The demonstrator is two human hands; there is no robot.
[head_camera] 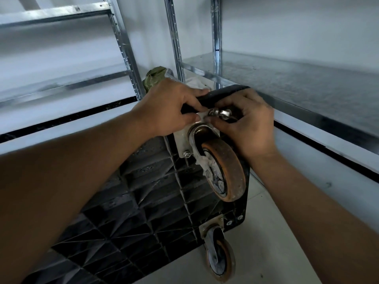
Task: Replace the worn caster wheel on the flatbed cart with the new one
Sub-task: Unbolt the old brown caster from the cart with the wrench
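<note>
Two steel racks, left [123, 48] and right [287, 78], stood against a white wall [287, 23]. Between them, low down, lay a green bundle [154, 77] beside a white bag [193, 82]. The floor [266, 238] was pale.

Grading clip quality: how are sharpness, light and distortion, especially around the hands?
Head view: dim, cool light; left hand gripping the cart, right hand and the shiny tool it pinches are motion-blurred; the worn wheel is sharper; shelf posts bow from wide-angle distortion; soft sheen on the right shelf.
</note>
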